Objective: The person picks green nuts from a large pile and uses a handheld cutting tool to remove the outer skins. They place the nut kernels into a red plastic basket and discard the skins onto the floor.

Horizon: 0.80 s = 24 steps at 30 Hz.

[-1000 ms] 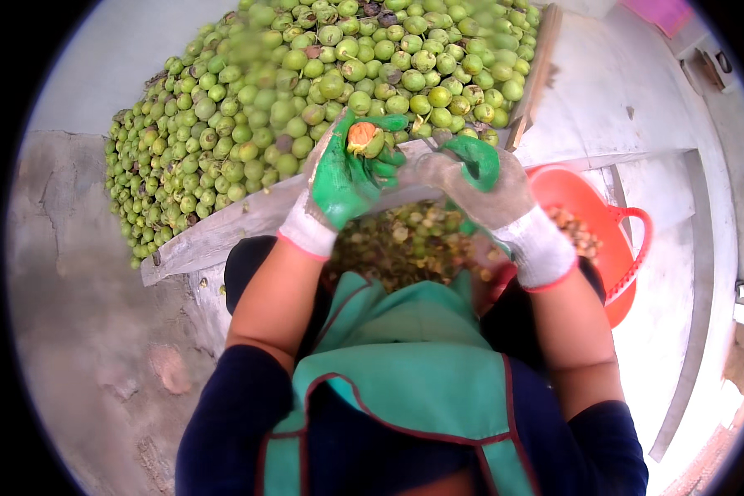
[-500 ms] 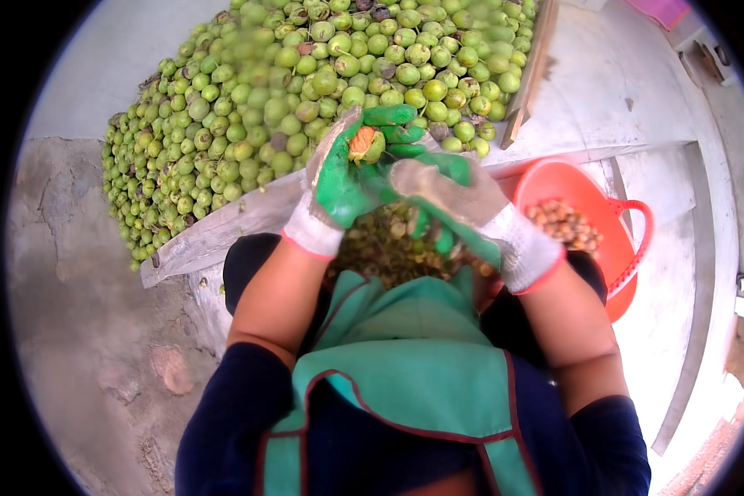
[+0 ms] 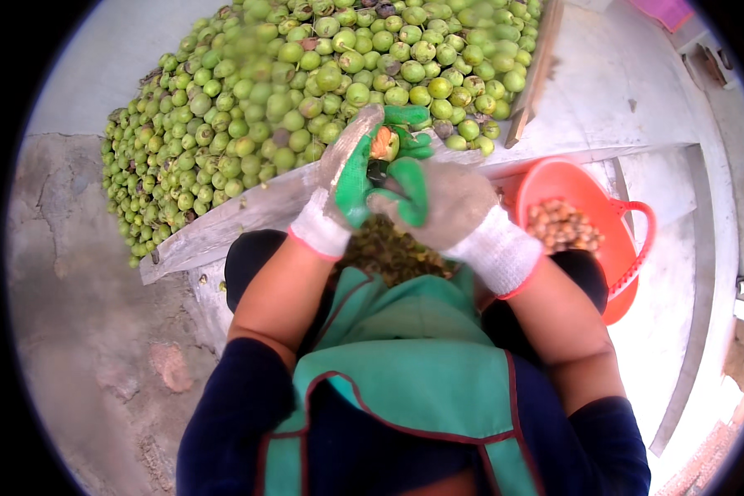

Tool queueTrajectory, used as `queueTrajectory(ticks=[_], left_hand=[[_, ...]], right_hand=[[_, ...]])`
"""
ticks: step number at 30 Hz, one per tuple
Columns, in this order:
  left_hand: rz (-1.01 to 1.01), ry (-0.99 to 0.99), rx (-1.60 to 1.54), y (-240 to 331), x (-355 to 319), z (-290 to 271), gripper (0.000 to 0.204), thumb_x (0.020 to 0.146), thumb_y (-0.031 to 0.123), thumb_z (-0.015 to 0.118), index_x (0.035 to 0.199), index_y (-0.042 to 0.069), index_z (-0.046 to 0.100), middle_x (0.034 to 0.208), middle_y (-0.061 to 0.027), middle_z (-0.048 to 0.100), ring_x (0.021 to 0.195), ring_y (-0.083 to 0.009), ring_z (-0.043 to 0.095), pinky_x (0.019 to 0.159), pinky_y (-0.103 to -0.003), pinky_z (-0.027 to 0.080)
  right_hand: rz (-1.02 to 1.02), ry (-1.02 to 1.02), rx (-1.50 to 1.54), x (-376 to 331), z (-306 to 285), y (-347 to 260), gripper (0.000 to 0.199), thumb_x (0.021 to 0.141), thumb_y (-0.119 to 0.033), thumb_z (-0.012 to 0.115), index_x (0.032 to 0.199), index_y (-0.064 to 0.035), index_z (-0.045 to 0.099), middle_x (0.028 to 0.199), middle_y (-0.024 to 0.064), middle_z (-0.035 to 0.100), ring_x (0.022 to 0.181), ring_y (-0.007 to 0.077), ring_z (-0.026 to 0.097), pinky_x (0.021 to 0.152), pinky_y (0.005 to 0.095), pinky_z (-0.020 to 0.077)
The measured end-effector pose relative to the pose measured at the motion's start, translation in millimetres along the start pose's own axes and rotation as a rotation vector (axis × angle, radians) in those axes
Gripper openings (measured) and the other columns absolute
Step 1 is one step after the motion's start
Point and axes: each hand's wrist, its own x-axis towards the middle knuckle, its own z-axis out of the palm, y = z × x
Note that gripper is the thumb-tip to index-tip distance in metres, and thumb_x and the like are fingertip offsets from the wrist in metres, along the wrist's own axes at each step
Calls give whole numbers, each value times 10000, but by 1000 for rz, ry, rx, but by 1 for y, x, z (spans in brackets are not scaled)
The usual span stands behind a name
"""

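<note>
Both my hands wear gloves with green coated palms and greyish backs. My left hand (image 3: 349, 172) is closed around a green-husked nut (image 3: 383, 143), probably a walnut. Part of its husk is off, and an orange-brown patch shows. Close against the left palm, my right hand (image 3: 453, 202) has its fingers curled in, with the thumb toward the nut. Something small and dark (image 3: 378, 171) shows between the two hands, just below the nut; its kind cannot be made out. Under the hands lies a heap of dark greenish-brown scraps (image 3: 393, 252), partly hidden.
A big pile of green round fruits (image 3: 306, 78) spreads ahead, held back by a low board (image 3: 215, 223) and a wooden plank (image 3: 533, 78) at its right. To my right stands a red basket (image 3: 624, 289) with brown nuts (image 3: 564, 225). A green apron (image 3: 405, 380) covers my lap.
My left hand has shifted slightly right with the nut. My right hand, whose fingers were more spread, has turned and curled in closer to the left palm.
</note>
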Motion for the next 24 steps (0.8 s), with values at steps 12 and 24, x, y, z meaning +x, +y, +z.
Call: queueTrajectory(ticks=[12,24], left_hand=[[-208,-112,-491,-3,3,-21,459,1018,344,455,1255,-23,597,1173,-182,679,1087,-335,654,1009,-512,492],[35,-139,167,-7,-10,-19,487,1055,313,423,1292,-100,524,1185,-227,658,1055,-324,671,903,-451,568]], right_hand=[[458,-145,793,-10,-22,8,431,917,-479,668,1063,-78,730,666,46,659,545,129,651,479,303,530],[232,-99,448,-4,-11,10,320,950,-405,603,993,-108,714,710,136,668,629,242,691,594,408,557]])
